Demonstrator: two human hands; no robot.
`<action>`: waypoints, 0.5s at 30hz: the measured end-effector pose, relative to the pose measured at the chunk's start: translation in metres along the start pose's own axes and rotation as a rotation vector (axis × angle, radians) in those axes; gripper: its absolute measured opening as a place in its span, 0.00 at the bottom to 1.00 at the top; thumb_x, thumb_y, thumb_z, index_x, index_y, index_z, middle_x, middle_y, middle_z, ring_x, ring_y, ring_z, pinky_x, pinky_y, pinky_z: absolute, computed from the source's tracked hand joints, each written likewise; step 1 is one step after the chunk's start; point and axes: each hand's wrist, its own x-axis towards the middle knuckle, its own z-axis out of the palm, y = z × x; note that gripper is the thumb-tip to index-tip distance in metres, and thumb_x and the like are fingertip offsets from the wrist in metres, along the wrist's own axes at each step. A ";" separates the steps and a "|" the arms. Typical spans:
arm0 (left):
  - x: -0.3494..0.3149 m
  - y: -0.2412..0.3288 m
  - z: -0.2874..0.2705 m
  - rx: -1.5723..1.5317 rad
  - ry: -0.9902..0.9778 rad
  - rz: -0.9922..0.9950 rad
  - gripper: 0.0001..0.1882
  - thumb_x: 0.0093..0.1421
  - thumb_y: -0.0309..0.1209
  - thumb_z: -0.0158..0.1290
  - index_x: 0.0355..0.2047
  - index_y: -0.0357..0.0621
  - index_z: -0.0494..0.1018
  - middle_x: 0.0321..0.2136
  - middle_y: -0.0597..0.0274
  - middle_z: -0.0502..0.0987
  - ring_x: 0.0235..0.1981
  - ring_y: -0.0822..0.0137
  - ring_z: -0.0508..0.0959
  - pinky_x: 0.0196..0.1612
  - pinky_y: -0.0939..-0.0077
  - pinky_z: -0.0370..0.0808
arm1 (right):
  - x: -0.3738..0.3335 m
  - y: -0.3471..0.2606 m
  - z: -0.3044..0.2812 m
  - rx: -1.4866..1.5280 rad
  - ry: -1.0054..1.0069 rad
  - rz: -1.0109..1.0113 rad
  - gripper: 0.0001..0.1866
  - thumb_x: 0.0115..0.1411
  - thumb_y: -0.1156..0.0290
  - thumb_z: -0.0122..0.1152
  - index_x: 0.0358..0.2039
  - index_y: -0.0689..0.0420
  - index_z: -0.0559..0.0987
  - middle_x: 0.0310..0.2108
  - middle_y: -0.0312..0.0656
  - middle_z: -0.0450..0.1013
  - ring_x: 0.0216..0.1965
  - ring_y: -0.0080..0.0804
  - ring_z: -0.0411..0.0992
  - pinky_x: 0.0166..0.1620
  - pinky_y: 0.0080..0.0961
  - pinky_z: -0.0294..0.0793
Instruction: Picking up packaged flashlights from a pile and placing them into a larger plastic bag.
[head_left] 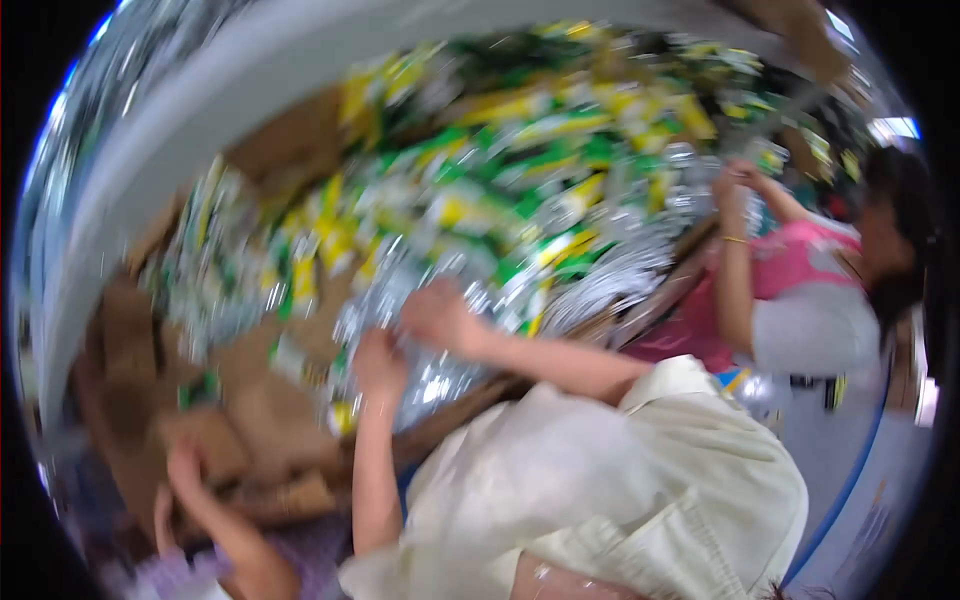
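Brown cardboard piece [222, 442] lies flat at the lower left of the desk [262, 150], among other brown scraps. The person's own left hand [184, 470] rests at its near edge. Motion blur hides the fingers, so I cannot tell whether that hand is spread, narrowed or gripping. The right hand is not in view.

The piece's long axis seems to run from lower left to upper right, pointing toward the heap of silver, green and yellow foil packets [500, 190], though the blur leaves this uncertain.

A co-worker in a cream shirt [600, 480] has both hands in the silver packets just beside it. Another in a pink top [800, 260] reaches in further off.

Likely trouble: the two people's arms could knock together at this corner, or the loose packets could slide onto the cardboard.
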 end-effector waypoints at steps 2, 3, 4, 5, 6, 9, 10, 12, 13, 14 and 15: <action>-0.003 0.014 -0.015 0.103 -0.105 -0.070 0.07 0.51 0.29 0.53 0.30 0.43 0.70 0.26 0.52 0.76 0.30 0.49 0.76 0.32 0.58 0.70 | 0.003 -0.006 -0.005 0.165 0.013 0.045 0.04 0.40 0.64 0.59 0.19 0.47 0.75 0.22 0.38 0.72 0.29 0.38 0.71 0.35 0.37 0.68; -0.004 0.024 -0.025 0.056 -0.124 -0.121 0.10 0.50 0.31 0.54 0.31 0.42 0.69 0.26 0.52 0.76 0.30 0.49 0.76 0.32 0.58 0.71 | 0.005 -0.011 -0.008 0.168 -0.049 0.058 0.04 0.41 0.64 0.58 0.18 0.48 0.76 0.19 0.39 0.72 0.27 0.40 0.72 0.33 0.38 0.69; -0.002 0.034 -0.037 0.103 -0.207 -0.219 0.10 0.50 0.31 0.54 0.32 0.42 0.69 0.26 0.52 0.76 0.29 0.49 0.77 0.32 0.58 0.71 | 0.003 -0.009 -0.001 0.223 -0.094 0.072 0.04 0.43 0.64 0.57 0.18 0.49 0.76 0.17 0.40 0.71 0.25 0.41 0.72 0.31 0.39 0.69; -0.004 0.014 -0.030 0.094 -0.133 -0.111 0.10 0.50 0.33 0.54 0.31 0.42 0.70 0.25 0.52 0.77 0.28 0.49 0.78 0.31 0.59 0.72 | 0.000 -0.006 0.000 0.234 0.004 -0.060 0.04 0.43 0.65 0.58 0.19 0.50 0.76 0.18 0.40 0.71 0.26 0.41 0.71 0.30 0.38 0.69; -0.006 0.004 -0.028 0.127 -0.163 -0.050 0.10 0.50 0.33 0.54 0.31 0.42 0.72 0.25 0.52 0.78 0.28 0.49 0.78 0.31 0.60 0.73 | -0.005 -0.002 0.003 0.320 -0.001 -0.087 0.05 0.46 0.64 0.58 0.21 0.50 0.75 0.21 0.38 0.70 0.27 0.40 0.70 0.31 0.37 0.69; -0.005 0.031 -0.051 0.115 -0.269 -0.043 0.19 0.48 0.39 0.59 0.37 0.41 0.75 0.27 0.53 0.79 0.30 0.50 0.79 0.35 0.63 0.74 | -0.003 -0.009 -0.020 0.474 0.093 -0.042 0.05 0.45 0.66 0.61 0.20 0.52 0.75 0.21 0.37 0.71 0.26 0.40 0.71 0.29 0.36 0.69; -0.005 0.032 -0.052 0.087 -0.265 0.000 0.18 0.48 0.40 0.59 0.35 0.40 0.76 0.24 0.52 0.78 0.26 0.52 0.78 0.32 0.64 0.73 | -0.003 -0.012 -0.033 0.449 0.107 -0.073 0.06 0.45 0.65 0.61 0.21 0.51 0.75 0.21 0.37 0.70 0.26 0.40 0.71 0.29 0.36 0.70; -0.005 0.028 -0.065 0.082 -0.463 0.042 0.26 0.52 0.43 0.57 0.47 0.42 0.65 0.25 0.52 0.77 0.27 0.55 0.77 0.33 0.66 0.72 | 0.003 -0.023 -0.048 0.382 0.095 -0.142 0.06 0.46 0.65 0.61 0.22 0.51 0.76 0.20 0.37 0.69 0.27 0.39 0.71 0.29 0.36 0.70; -0.004 0.033 -0.076 0.115 -0.665 0.050 0.38 0.55 0.45 0.56 0.61 0.45 0.54 0.28 0.54 0.77 0.32 0.56 0.77 0.37 0.68 0.73 | 0.007 -0.029 -0.056 0.327 0.080 -0.176 0.06 0.46 0.64 0.61 0.23 0.51 0.76 0.20 0.37 0.68 0.28 0.38 0.71 0.29 0.35 0.70; -0.005 0.039 -0.083 0.132 -0.644 0.091 0.38 0.55 0.45 0.56 0.61 0.45 0.54 0.28 0.54 0.77 0.32 0.56 0.77 0.37 0.68 0.73 | 0.014 -0.040 -0.070 0.295 -0.070 -0.084 0.06 0.46 0.65 0.61 0.23 0.51 0.76 0.20 0.37 0.70 0.28 0.38 0.72 0.29 0.35 0.70; -0.007 0.047 -0.087 -0.080 -0.556 -0.016 0.31 0.56 0.42 0.55 0.56 0.43 0.61 0.27 0.51 0.77 0.28 0.55 0.76 0.34 0.68 0.72 | 0.017 -0.047 -0.081 0.264 -0.211 0.019 0.05 0.45 0.65 0.61 0.23 0.50 0.77 0.21 0.37 0.71 0.29 0.38 0.72 0.29 0.36 0.70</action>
